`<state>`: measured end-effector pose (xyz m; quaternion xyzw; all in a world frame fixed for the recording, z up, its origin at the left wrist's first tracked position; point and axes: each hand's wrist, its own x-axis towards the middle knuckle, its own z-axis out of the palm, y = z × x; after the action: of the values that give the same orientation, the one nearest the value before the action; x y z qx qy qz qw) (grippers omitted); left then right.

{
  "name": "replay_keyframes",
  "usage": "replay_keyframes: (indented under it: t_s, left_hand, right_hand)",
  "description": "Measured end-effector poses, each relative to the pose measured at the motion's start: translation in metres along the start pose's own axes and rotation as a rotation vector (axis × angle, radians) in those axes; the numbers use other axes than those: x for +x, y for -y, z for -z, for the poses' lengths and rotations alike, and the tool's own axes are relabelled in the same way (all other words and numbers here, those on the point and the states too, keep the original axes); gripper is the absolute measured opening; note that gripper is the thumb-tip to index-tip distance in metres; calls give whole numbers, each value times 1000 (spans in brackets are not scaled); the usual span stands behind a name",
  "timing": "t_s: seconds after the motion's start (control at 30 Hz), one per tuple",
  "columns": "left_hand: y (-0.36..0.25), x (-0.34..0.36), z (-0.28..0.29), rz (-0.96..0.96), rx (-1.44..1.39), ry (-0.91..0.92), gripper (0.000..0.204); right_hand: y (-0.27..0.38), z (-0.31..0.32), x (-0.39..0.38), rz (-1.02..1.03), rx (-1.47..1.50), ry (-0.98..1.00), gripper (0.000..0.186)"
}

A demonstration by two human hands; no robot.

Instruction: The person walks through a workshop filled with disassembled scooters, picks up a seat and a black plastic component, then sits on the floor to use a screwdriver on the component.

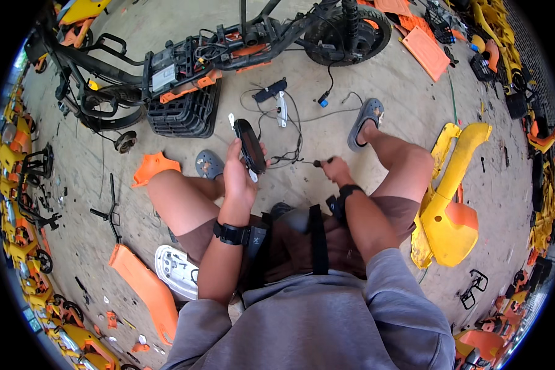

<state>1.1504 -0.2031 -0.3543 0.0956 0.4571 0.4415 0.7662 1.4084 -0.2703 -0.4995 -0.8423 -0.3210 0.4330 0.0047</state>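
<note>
My left hand point(239, 172) is closed round a dark, long oval lamp point(250, 147), tilted up, with a light metal tab at its upper end and another near its lower end. In my right hand point(337, 171) is a screwdriver point(319, 163); its black handle shows, and the thin shaft points left, apart from the lamp. Black cables point(299, 137) lie on the floor just beyond both hands. Among them are a silvery metal bracket point(282, 109) and a flat black part point(270, 90).
A stripped motorbike frame point(228, 52) with bare wiring stands across the far side, a black crate point(185, 114) beside it. Yellow body panels point(447, 213) lie to the right. An orange panel point(145, 290) and a white shell point(176, 271) lie at the left.
</note>
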Motion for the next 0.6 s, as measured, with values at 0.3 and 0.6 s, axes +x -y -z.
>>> replay_keyframes:
  t_s: [0.3,0.6]
  left_hand:
    - [-6,-6,4,4,-12,-1,41]
    - [-7,-7,0,-20,5,15,41]
  right_hand:
    - [4,-32,-12,-52,-70,-75,47]
    - [0,-44,-3,11,-38,-117,42]
